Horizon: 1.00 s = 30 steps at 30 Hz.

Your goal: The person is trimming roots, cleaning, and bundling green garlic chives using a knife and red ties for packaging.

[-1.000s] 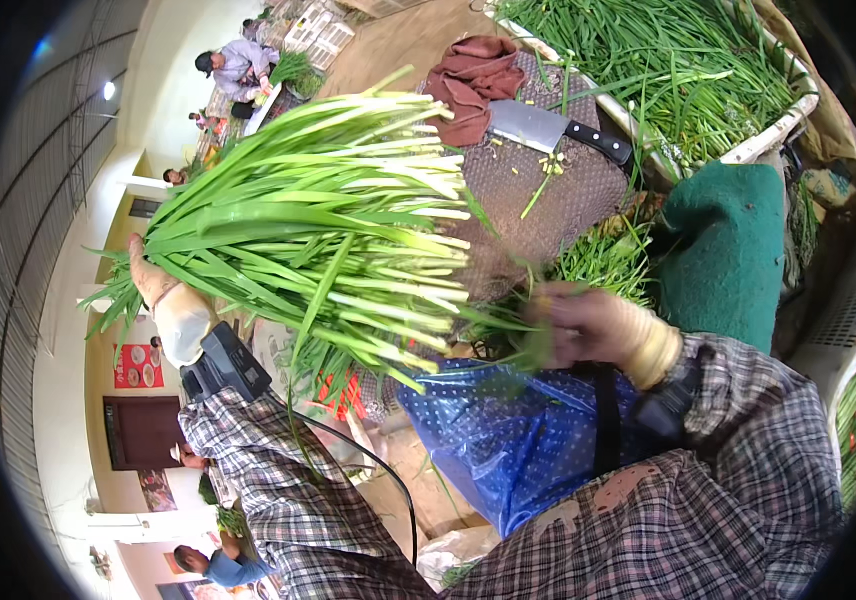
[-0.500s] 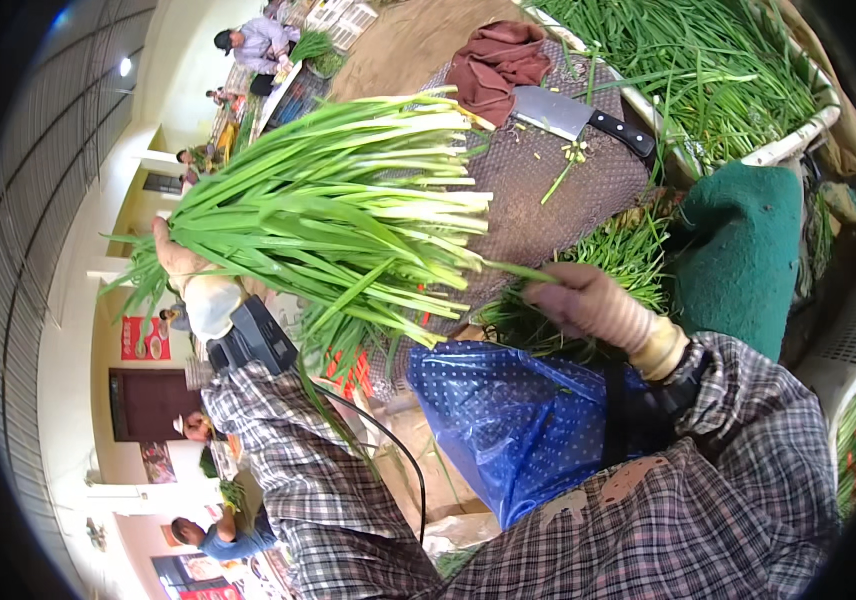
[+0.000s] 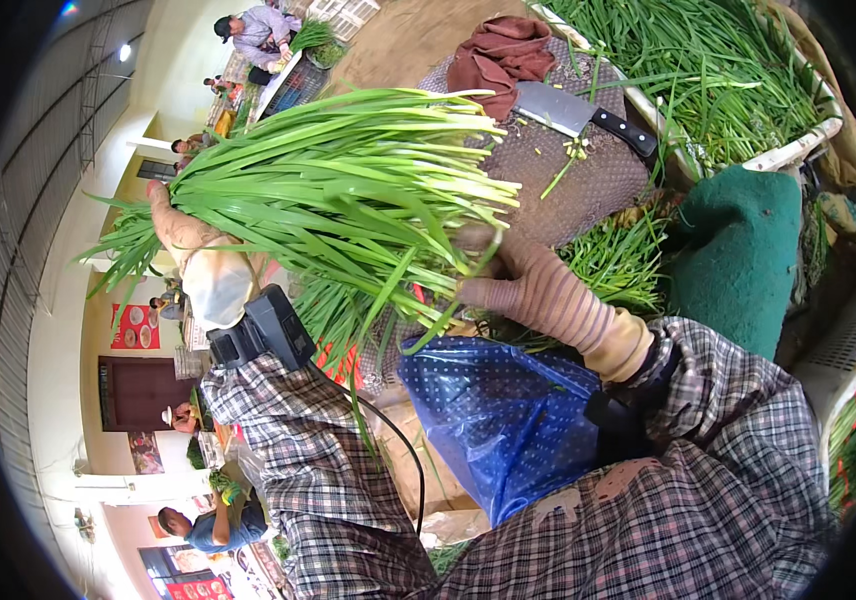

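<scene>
A large bunch of garlic chives (image 3: 348,180) lies across the upper middle, pale stalk ends to the right and leaf tips to the left. My left hand (image 3: 185,232) is closed around its leafy end, and some fingers are hidden by leaves. At the lower stalk ends, my right hand (image 3: 523,280), in a striped brownish glove, has its thumb and fingers closed about a few stalks; the fingertips are slightly blurred. Below the bunch, more loose chives (image 3: 323,310) show. A dark device (image 3: 278,325) with a cable sits on my left wrist.
A cleaver (image 3: 583,118) and a maroon cloth (image 3: 496,62) lie on a textured mat (image 3: 588,190). Behind, a white-rimmed crate (image 3: 798,148) is heaped with chives. A green cloth (image 3: 733,260) hangs right, and blue dotted plastic (image 3: 498,420) covers my lap. People work far left.
My right hand has moved left from beside the bunch, where it held a single stalk, onto the lower stalk ends. The bunch has shifted slightly, still in my left hand.
</scene>
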Tool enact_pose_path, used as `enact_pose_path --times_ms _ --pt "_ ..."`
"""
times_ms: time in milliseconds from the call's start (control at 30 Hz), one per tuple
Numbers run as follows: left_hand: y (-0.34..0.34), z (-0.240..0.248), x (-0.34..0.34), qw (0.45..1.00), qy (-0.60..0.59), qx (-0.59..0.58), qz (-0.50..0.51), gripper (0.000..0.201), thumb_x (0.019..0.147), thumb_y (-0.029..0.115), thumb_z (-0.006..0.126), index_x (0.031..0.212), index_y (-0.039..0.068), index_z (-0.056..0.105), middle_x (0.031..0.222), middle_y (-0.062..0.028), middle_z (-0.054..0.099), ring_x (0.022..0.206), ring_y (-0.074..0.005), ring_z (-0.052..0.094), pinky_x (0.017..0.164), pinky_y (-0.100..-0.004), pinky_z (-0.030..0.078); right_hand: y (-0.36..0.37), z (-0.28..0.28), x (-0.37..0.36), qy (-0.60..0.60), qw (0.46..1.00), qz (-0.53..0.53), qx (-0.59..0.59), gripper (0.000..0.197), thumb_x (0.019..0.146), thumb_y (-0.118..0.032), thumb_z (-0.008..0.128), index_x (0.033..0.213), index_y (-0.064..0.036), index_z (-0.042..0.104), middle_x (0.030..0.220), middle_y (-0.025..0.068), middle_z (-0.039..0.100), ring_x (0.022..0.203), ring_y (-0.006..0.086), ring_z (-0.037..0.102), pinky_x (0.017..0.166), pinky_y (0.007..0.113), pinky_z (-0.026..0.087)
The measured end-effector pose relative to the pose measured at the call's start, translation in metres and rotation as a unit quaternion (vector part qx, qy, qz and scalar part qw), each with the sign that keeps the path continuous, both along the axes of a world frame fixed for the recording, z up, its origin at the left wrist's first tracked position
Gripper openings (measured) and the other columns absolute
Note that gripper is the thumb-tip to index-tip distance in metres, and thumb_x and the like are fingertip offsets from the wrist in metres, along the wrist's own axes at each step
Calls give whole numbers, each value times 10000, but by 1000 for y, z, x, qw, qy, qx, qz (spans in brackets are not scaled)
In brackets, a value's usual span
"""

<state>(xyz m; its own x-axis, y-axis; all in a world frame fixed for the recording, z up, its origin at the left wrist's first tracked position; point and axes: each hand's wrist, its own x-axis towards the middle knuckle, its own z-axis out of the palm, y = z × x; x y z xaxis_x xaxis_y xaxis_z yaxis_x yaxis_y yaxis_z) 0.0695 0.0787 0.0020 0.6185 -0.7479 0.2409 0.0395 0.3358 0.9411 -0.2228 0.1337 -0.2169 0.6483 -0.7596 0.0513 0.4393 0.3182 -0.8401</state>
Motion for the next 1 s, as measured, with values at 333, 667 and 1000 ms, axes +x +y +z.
enact_pose_path --times_ms 333,667,1000 --pt "-2 -4 -37 999 -42 -16 0 543 938 455 488 1189 -22 552 1197 -203 590 1069 -341 583 961 -478 454 -43 -2 30 -343 879 219 248 272 896 -328 649 753 -140 514 550 -73 429 386 48 292 368 210 216" --pt "33 -4 5 996 -27 1 84 428 930 516 494 1059 108 511 1082 -111 579 989 -293 571 874 -473 468 -2 -14 -72 2 980 172 -103 101 874 -112 571 880 -23 620 746 2 576 629 88 526 580 240 420" --pt "40 -7 31 998 18 -43 44 390 915 514 531 986 133 565 1018 -71 622 969 -274 581 862 -508 469 13 -25 -108 646 662 70 -373 743 735 -385 751 1289 -13 424 1123 234 597 1076 352 588 912 427 472"
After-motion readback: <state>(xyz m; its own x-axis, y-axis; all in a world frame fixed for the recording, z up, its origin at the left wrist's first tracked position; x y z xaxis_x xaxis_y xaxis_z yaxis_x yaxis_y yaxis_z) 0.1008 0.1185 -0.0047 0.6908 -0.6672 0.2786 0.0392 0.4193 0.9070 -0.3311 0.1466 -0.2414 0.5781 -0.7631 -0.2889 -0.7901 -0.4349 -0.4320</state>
